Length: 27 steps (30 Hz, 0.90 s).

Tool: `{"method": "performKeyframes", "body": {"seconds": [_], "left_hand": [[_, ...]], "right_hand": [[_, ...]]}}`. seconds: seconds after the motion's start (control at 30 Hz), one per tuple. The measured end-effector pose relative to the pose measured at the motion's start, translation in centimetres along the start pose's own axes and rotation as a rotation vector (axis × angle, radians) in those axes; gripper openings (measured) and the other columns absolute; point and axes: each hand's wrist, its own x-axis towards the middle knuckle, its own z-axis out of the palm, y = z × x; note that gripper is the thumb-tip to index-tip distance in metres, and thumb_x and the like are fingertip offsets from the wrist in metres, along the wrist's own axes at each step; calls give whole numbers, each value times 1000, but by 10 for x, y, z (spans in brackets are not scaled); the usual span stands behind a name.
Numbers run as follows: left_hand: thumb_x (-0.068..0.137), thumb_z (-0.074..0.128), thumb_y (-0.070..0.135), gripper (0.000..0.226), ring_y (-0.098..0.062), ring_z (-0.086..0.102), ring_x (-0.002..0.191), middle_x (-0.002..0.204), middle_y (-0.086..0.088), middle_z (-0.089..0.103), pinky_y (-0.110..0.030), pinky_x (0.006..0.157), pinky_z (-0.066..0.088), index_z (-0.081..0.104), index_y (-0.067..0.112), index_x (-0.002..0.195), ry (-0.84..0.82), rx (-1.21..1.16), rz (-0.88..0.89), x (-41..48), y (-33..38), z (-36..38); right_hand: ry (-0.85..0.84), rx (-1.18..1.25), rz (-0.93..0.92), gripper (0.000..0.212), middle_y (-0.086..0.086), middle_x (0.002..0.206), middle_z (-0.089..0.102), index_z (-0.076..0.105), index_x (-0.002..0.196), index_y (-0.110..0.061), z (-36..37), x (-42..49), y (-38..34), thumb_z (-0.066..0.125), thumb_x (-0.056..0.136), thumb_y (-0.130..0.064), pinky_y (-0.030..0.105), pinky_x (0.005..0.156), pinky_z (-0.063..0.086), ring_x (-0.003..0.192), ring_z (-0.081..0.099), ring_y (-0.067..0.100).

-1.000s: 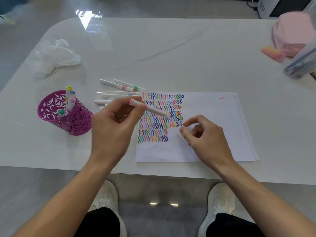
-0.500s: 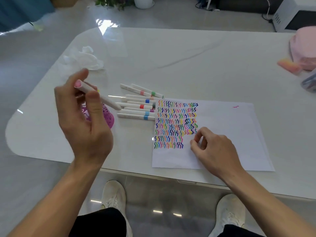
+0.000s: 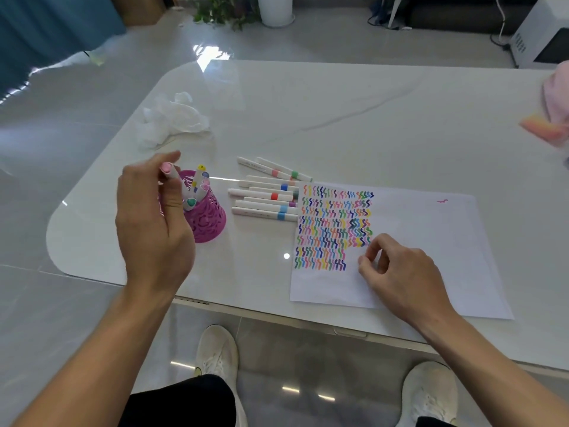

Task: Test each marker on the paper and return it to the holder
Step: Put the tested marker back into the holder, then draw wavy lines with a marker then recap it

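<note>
My left hand [image 3: 151,220] pinches a white marker with a pink end [image 3: 173,174], angled down into the purple openwork holder [image 3: 209,221]. Several capped markers stand in the holder. Several more white markers [image 3: 264,197] lie in a loose pile on the table just left of the paper [image 3: 425,241]. The paper carries rows of coloured squiggles in its left part and one small pink mark at top right. On its lower middle rests my right hand [image 3: 397,272], fingers loosely curled and holding nothing.
A crumpled clear plastic wrapper [image 3: 172,118] lies at the back left of the white table [image 3: 338,118]. A pink object [image 3: 557,97] and an orange-pink eraser-like block [image 3: 542,129] sit at the far right edge. My two shoes show under the near edge.
My left hand carried the pink-ended marker from above the paper leftward to the holder and tipped it down into it. My right hand stayed on the paper. The camera view shifted.
</note>
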Motion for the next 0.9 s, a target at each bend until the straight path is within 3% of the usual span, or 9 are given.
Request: {"method": "performKeyframes", "body": {"seconds": [0.07,0.27,0.43,0.5,0.6,0.8,0.9], "left_hand": [[109,39,26,30,-23,59,104,119,-6,62,-13,83,40,59,13,128,-82,52,-16,-2,-7,-1],[107,44,21,28,-25,62,108,120,-2,67,-36,90,50,64,19,128,-187,93,-19,-4,-15,-2],[104,44,9,32,-27,63,110,118,-3,67,-46,96,52,62,19,128,-212,63,-43,-6,-17,0],[103,44,10,33,-27,62,110,119,-4,67,-45,96,52,62,18,129,-207,65,-47,-7,-16,0],[103,49,12,29,-24,60,109,120,-5,65,-32,91,49,63,14,129,-169,106,-16,-8,-10,1],[99,54,7,28,-24,57,108,115,-12,66,-22,94,42,65,4,124,-134,169,273,-18,7,8],[98,59,9,23,-23,60,101,108,-9,69,-29,91,47,68,5,118,-234,115,351,-24,16,20]], "right_hand": [[0,-1,0,14,-11,62,60,57,85,-28,0,0,0,66,92,-34,32,59,50,60,61,19],[-3,-4,7,13,-11,62,60,58,85,-27,0,1,0,67,92,-33,24,53,37,59,59,13],[-8,-7,4,13,-11,63,59,58,85,-27,-1,1,-1,66,93,-33,21,52,34,57,56,8],[-7,-3,3,13,-11,63,59,58,85,-27,-1,1,-2,67,93,-33,20,52,34,57,56,8],[0,-4,6,14,-10,62,60,58,84,-27,0,1,-1,67,92,-33,27,56,40,59,59,16],[2,1,2,14,-10,61,60,57,84,-27,0,1,-1,66,92,-34,30,59,47,61,61,18],[1,12,-1,13,-10,61,60,58,84,-27,0,1,-1,67,92,-34,31,60,48,61,61,18]]}}
